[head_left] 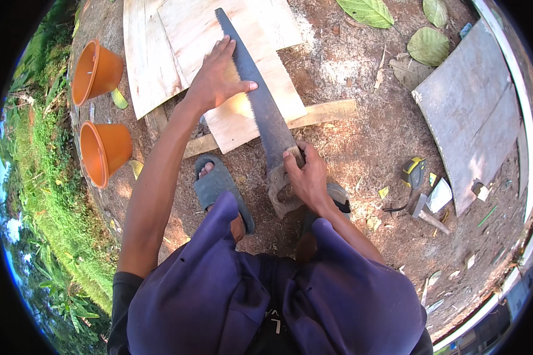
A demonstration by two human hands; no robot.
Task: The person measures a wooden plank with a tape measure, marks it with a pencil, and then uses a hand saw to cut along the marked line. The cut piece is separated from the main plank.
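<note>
My left hand (222,80) lies spread on the light plywood board (225,131), thumb over the blade of the hand saw (260,112) and fingertips beside its toothed edge. The saw lies diagonally across the board, tip pointing away from me. My right hand (308,177) grips the saw's wooden handle (284,201) where it joins the blade, over the ground beyond the board's near edge. A wooden batten (331,111) runs under the board, and more plywood sheets (142,59) lie beneath and behind it.
Two orange pots (98,74) stand at the left, beside greenery. At the right lie a tape measure (413,173), a hammer (432,220) and a grey panel (468,118). Large leaves (427,44) lie at the back right. My sandalled foot (216,183) is below the board.
</note>
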